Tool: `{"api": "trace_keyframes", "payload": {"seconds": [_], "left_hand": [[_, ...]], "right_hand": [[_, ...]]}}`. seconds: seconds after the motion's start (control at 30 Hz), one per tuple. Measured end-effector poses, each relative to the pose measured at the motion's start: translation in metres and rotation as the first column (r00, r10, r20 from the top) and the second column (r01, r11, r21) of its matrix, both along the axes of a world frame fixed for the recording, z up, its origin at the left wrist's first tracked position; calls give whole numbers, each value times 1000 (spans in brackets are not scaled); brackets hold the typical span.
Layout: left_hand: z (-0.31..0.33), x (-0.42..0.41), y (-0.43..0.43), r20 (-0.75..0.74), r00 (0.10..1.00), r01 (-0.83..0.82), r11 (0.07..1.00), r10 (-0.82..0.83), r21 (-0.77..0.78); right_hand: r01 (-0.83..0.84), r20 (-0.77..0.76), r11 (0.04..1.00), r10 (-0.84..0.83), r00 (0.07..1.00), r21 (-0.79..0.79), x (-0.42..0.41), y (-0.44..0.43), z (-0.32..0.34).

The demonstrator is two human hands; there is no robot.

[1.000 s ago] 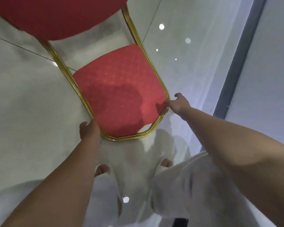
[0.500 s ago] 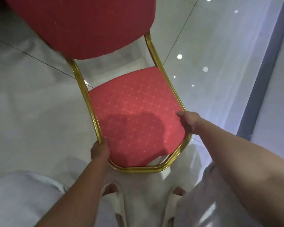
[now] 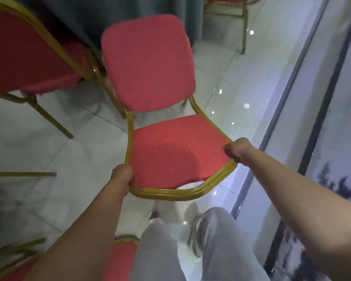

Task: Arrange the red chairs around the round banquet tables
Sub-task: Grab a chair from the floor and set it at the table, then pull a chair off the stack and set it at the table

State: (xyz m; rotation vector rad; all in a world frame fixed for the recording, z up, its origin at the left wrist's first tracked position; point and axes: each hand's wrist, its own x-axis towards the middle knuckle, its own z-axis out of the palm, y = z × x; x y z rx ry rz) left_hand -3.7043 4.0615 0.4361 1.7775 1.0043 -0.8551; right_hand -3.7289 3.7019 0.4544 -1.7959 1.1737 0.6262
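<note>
A red chair (image 3: 150, 65) with a gold metal frame fills the middle of the head view, its padded back towards me and its seat further off. My left hand (image 3: 122, 175) grips the left side of the backrest frame. At the right side of that frame my right hand (image 3: 238, 149) grips the gold tube. The seat points at a banquet table draped in a dark teal cloth (image 3: 93, 15) at the top of the view.
Another red chair (image 3: 26, 57) stands at the table on the left, close beside the held chair. A third chair's gold legs (image 3: 244, 23) show at the top right. More red chair parts (image 3: 118, 258) lie near my legs. A dark-framed glass wall (image 3: 312, 98) runs along the right.
The view has lifted, bringing the table cloth and neighbouring chairs into sight. The chair has moved forward towards the table, and both hands keep their grip on its backrest frame.
</note>
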Motion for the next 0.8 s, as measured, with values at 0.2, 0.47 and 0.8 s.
{"api": "trace_keyframes", "payload": {"seconds": [0.2,0.47,0.8], "left_hand": [[136,89,-52,79,996,-20,995,28,-96],[175,157,-131,132,877,-363,816,463,-450],[228,200,-81,371,920,-86,989,127,-124]], "right_hand": [[70,154,998,-70,986,6,81,-42,117],[-29,404,985,95,910,-167,198,-101,202],[-611,495,713,691,527,-345,279,19,265]]}}
